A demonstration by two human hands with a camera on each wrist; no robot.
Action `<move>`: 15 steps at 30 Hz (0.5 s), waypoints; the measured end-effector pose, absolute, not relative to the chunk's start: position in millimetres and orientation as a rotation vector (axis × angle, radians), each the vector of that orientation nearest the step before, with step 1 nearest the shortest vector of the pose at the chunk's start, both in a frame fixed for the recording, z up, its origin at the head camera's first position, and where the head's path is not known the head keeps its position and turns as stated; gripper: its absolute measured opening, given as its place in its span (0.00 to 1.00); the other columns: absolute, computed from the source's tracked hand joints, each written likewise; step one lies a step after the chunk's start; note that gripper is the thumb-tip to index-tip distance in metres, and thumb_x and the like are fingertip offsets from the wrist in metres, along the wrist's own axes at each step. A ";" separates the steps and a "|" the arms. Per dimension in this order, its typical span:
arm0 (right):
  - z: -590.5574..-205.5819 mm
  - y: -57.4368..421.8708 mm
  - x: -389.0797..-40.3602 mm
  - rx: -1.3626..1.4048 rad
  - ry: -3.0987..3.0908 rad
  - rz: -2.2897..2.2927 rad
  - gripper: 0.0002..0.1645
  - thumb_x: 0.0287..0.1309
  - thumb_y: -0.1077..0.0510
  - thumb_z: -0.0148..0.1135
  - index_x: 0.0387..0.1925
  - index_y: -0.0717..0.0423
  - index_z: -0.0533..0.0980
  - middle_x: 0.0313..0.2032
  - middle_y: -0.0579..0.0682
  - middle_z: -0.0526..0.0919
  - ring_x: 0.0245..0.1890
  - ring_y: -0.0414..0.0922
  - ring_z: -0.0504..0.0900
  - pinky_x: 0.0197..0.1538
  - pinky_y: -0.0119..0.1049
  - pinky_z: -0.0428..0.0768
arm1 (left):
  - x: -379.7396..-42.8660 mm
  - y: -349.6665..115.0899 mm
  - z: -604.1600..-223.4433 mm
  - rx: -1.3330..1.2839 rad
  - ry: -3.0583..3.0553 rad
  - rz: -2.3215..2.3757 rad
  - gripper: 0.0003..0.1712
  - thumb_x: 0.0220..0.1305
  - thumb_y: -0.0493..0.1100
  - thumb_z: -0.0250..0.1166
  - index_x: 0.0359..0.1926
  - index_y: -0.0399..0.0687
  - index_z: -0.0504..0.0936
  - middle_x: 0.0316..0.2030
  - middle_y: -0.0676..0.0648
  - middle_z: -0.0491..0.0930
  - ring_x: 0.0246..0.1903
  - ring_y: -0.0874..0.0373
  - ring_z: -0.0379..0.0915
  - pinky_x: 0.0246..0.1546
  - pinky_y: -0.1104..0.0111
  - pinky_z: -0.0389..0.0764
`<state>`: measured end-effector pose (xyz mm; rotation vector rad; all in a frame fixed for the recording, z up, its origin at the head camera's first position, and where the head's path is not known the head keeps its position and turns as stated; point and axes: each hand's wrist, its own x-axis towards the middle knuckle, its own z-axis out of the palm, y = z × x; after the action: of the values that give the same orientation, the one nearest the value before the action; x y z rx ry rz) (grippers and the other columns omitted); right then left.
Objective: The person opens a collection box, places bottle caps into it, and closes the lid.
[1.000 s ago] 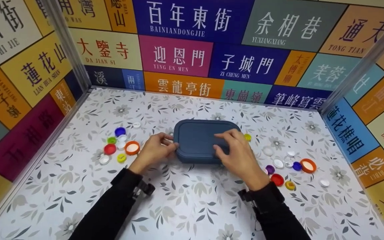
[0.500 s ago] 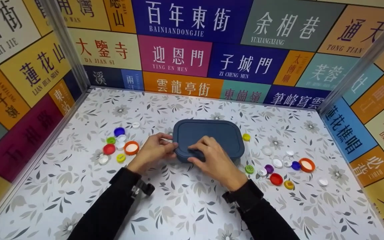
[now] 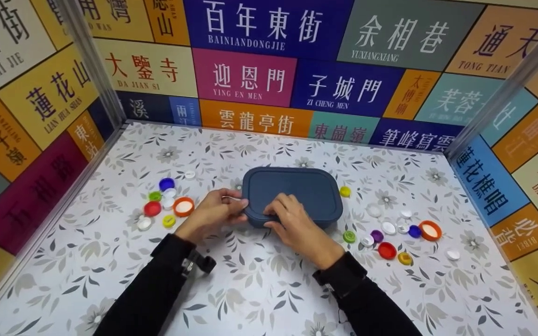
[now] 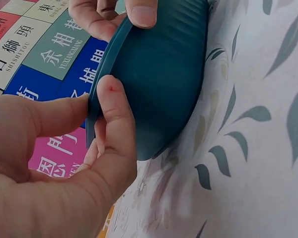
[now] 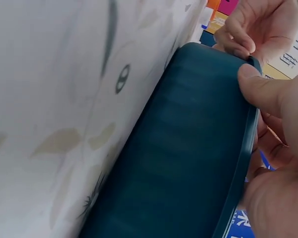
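The blue lidded box (image 3: 318,198) sits on the surface (image 3: 259,289), just right of the left hand (image 3: 212,212) and just beyond the right hand (image 3: 299,228). It looks to be smooth, fairly stiff plastic, likely light, though whatever is inside is hidden. The sleek wall may slip under flat fingers, so the overhanging rim (image 4: 108,59) seems the best place to take hold, near the corner, where the lid probably flexes most.

The left hand pinches that rim at the box's near end, thumb on top, forefinger against the side. The right hand pinches the long edge facing the person, thumb below the rim, fingers bent over the top.

Left of the left hand, an orange cap (image 3: 184,206) lies among smaller caps; right of the right hand lie a red cap (image 3: 387,250) and a smaller green cap (image 3: 349,236).
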<state>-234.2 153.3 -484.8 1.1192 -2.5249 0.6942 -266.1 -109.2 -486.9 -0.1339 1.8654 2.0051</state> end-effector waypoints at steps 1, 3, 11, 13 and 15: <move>-484.6 153.2 -233.7 1.125 -2.527 0.674 0.14 0.77 0.58 0.77 0.56 0.56 0.83 0.52 0.52 0.84 0.53 0.53 0.81 0.58 0.51 0.84 | -265.9 -109.7 -487.0 -0.129 1.861 2.006 0.28 0.84 0.39 0.72 0.76 0.35 0.75 0.45 0.44 0.83 0.34 0.59 0.90 0.44 0.70 0.95; -484.0 153.0 -232.8 1.128 -2.539 0.650 0.14 0.79 0.57 0.75 0.57 0.56 0.83 0.53 0.53 0.83 0.54 0.53 0.81 0.59 0.52 0.84 | -264.9 -110.7 -486.6 -0.115 1.870 2.003 0.29 0.84 0.39 0.72 0.77 0.36 0.74 0.44 0.44 0.83 0.35 0.58 0.91 0.45 0.69 0.95; -476.4 155.7 -231.3 1.011 -2.617 0.817 0.14 0.76 0.54 0.79 0.56 0.54 0.87 0.53 0.53 0.85 0.55 0.53 0.84 0.60 0.51 0.87 | -260.7 -106.7 -481.5 -0.113 2.047 1.983 0.22 0.78 0.39 0.77 0.64 0.34 0.81 0.45 0.43 0.86 0.32 0.60 0.91 0.42 0.68 0.96; -475.4 157.0 -231.2 0.996 -2.612 0.833 0.15 0.74 0.53 0.81 0.55 0.53 0.88 0.52 0.53 0.85 0.54 0.53 0.85 0.60 0.51 0.87 | -260.6 -104.9 -481.4 -0.122 2.148 1.936 0.19 0.76 0.41 0.79 0.58 0.34 0.85 0.42 0.44 0.89 0.30 0.61 0.91 0.41 0.67 0.96; -475.2 158.2 -230.6 0.999 -2.608 0.841 0.14 0.73 0.54 0.81 0.55 0.52 0.89 0.51 0.53 0.85 0.55 0.53 0.84 0.60 0.52 0.86 | -260.9 -102.6 -480.8 -0.134 2.257 1.868 0.17 0.75 0.44 0.81 0.52 0.36 0.88 0.37 0.45 0.91 0.27 0.63 0.91 0.38 0.68 0.95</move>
<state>-230.6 158.2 -475.2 0.9994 -2.6083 0.8411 -260.9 -102.6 -480.8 -0.1340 2.2574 1.8682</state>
